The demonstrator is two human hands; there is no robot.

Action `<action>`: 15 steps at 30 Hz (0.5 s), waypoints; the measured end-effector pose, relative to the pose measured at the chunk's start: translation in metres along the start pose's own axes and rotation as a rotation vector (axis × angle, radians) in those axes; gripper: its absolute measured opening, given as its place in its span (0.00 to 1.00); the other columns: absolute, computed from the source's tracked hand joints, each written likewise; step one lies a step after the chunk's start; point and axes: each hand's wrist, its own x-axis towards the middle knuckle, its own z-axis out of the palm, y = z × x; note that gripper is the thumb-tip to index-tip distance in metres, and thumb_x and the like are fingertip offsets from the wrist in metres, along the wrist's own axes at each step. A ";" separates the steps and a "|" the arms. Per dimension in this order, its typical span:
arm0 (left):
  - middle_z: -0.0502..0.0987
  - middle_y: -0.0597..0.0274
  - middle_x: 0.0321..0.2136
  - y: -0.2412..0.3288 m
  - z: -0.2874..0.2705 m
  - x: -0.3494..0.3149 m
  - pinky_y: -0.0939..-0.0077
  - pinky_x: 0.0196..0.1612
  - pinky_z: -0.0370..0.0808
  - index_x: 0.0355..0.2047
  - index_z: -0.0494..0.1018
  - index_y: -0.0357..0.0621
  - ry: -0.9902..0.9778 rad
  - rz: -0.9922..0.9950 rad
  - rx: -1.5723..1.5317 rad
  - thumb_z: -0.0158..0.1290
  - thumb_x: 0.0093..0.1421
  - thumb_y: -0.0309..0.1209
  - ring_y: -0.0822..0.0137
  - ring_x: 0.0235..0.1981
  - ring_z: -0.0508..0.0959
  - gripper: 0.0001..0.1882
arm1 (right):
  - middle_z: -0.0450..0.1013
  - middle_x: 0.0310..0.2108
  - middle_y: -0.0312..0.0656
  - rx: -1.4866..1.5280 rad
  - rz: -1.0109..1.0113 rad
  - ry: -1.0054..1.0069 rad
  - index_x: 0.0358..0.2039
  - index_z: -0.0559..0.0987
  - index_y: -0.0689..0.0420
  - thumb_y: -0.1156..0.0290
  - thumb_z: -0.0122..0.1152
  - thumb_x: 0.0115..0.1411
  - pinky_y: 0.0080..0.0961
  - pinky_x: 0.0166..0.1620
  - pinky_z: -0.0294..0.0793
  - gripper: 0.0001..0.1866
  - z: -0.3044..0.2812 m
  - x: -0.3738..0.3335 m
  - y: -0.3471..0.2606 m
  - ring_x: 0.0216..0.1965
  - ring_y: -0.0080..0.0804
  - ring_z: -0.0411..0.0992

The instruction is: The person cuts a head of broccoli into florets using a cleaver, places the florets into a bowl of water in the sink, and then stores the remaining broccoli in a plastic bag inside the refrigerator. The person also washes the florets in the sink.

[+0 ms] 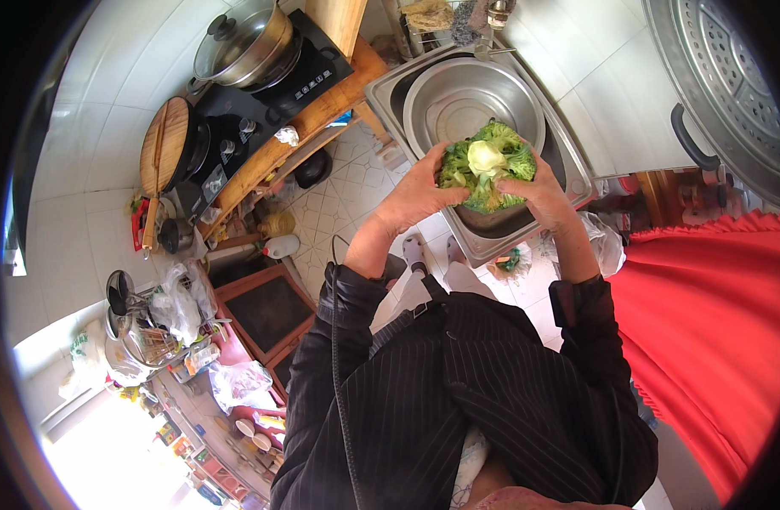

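Observation:
A green head of broccoli (486, 164) with its pale cut stem facing me is held in both hands above the steel sink (568, 161). My left hand (419, 191) grips its left side and my right hand (538, 191) grips its right side. Behind it, a large round steel basin (458, 98) sits in the sink.
A wooden counter (322, 110) at the left carries a black induction cooker with a lidded steel pot (245, 42) and a wok under a wooden lid (164, 144). A perforated steamer tray (730, 76) is at the upper right, a red cloth (704, 323) at the right. Shelves with clutter and bags sit lower left.

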 end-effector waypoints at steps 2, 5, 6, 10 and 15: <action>0.65 0.49 0.59 0.001 0.002 0.006 0.71 0.62 0.62 0.66 0.51 0.34 -0.012 -0.030 0.040 0.60 0.52 0.26 0.61 0.60 0.66 0.43 | 0.70 0.53 0.40 -0.015 -0.034 0.020 0.63 0.62 0.61 0.81 0.66 0.50 0.27 0.58 0.66 0.39 -0.004 0.001 0.003 0.55 0.29 0.68; 0.63 0.48 0.61 -0.001 0.008 0.017 0.69 0.64 0.61 0.66 0.52 0.35 0.052 0.006 0.050 0.58 0.54 0.24 0.60 0.63 0.63 0.41 | 0.71 0.53 0.40 0.051 -0.061 0.091 0.61 0.64 0.61 0.81 0.65 0.51 0.27 0.57 0.67 0.36 -0.010 0.004 0.011 0.54 0.30 0.69; 0.63 0.48 0.61 -0.003 0.010 0.021 0.69 0.64 0.61 0.65 0.53 0.35 0.087 0.030 0.043 0.57 0.54 0.24 0.60 0.63 0.63 0.40 | 0.71 0.53 0.41 0.098 -0.069 0.111 0.61 0.64 0.61 0.81 0.65 0.52 0.28 0.57 0.67 0.35 -0.012 0.004 0.014 0.54 0.30 0.69; 0.70 0.52 0.55 -0.015 0.011 0.042 0.73 0.60 0.66 0.60 0.61 0.36 0.122 0.058 0.006 0.55 0.54 0.22 0.64 0.56 0.70 0.31 | 0.71 0.52 0.41 0.184 -0.128 0.224 0.59 0.66 0.61 0.80 0.64 0.53 0.30 0.57 0.69 0.32 -0.026 0.007 0.027 0.54 0.31 0.70; 0.71 0.55 0.52 -0.032 0.012 0.075 0.76 0.51 0.72 0.59 0.63 0.34 0.237 -0.055 -0.449 0.52 0.57 0.21 0.66 0.48 0.75 0.27 | 0.72 0.52 0.41 0.286 -0.192 0.339 0.58 0.66 0.62 0.80 0.64 0.53 0.32 0.56 0.70 0.31 -0.049 0.001 0.036 0.53 0.32 0.71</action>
